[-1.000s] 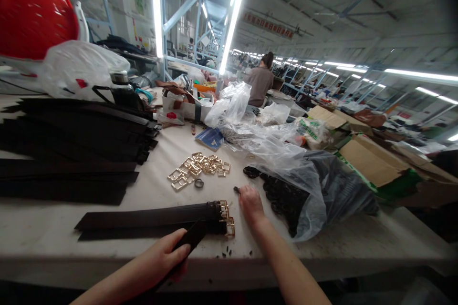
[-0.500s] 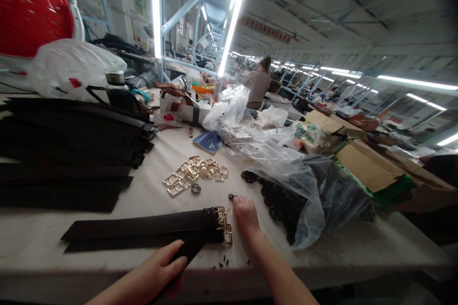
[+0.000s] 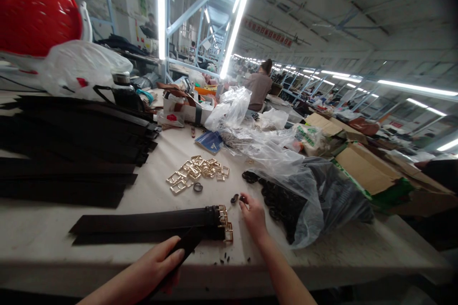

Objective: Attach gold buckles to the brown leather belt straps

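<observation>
My left hand [image 3: 165, 263] is wrapped round a black strap [image 3: 190, 242] at the table's front edge. Pinched in the fingertips of my right hand [image 3: 253, 215] is a small black loop [image 3: 243, 198]. Just left of it, another small black piece [image 3: 234, 198] lies on the cloth. Two dark belts [image 3: 150, 221] with gold buckles [image 3: 226, 224] lie side by side beyond my left hand. Behind them is a pile of gold buckle frames [image 3: 200, 169], with a dark ring [image 3: 197, 187] beside it.
Black straps [image 3: 71, 143] are stacked at the left. A clear plastic bag [image 3: 307, 200] with black loops spilling out lies right of my right hand. Cardboard boxes [image 3: 372, 167] stand farther right. A blue booklet [image 3: 209, 141] lies behind the buckles. A person [image 3: 258, 86] is in the background.
My right hand has moved slightly right and its fingertips now show a black loop, apart from the small piece on the cloth. My left hand still holds the strap, shifted slightly left.
</observation>
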`<control>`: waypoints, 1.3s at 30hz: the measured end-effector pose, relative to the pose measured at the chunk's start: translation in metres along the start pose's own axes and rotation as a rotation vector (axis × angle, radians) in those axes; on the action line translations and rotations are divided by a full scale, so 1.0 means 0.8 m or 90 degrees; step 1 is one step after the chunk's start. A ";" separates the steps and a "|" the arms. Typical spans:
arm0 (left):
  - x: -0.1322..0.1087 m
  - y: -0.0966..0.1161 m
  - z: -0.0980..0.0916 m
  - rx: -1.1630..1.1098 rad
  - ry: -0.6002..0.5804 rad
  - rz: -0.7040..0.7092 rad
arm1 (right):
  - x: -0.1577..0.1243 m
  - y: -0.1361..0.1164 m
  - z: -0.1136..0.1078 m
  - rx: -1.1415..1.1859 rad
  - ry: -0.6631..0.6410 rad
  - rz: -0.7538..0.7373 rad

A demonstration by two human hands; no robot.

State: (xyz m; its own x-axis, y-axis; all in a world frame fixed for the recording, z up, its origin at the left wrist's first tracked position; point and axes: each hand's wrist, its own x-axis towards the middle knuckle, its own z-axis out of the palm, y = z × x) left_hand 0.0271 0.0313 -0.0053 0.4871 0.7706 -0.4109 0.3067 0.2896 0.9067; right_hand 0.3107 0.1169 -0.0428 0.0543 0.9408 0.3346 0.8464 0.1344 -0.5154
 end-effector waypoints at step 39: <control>0.016 0.032 0.038 -0.096 0.157 0.118 | -0.084 -0.197 0.038 0.736 -0.061 0.311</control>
State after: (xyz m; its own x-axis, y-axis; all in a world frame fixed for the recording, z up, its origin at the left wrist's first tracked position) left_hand 0.0663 0.0311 0.0100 0.3049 0.9270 -0.2183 0.0984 0.1973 0.9754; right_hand 0.1581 0.0419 -0.0079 0.1505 0.9814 -0.1193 -0.2122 -0.0858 -0.9735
